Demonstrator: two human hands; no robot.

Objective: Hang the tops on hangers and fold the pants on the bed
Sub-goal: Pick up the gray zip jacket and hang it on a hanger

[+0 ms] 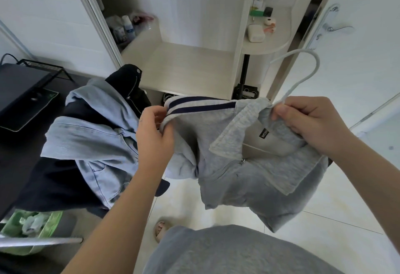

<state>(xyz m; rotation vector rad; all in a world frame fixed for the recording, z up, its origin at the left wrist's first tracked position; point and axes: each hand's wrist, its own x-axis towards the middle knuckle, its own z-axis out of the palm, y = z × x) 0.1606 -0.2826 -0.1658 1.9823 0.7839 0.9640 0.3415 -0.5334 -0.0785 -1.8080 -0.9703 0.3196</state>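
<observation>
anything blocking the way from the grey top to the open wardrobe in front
Nothing visible does. The grey top, held with its hanger by the left hand and right hand, faces the open wardrobe directly; the clothes pile lies off to the left. The hanging rail is out of view.

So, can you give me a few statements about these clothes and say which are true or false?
1. The right hand grips the white hanger along with the grey top. True.
2. The left hand holds nothing. False: it pinches the top's navy-striped band.
3. The grey top is hung up in the wardrobe. False: both hands hold it in the air.
4. A light blue denim garment lies at the left. True.
</observation>
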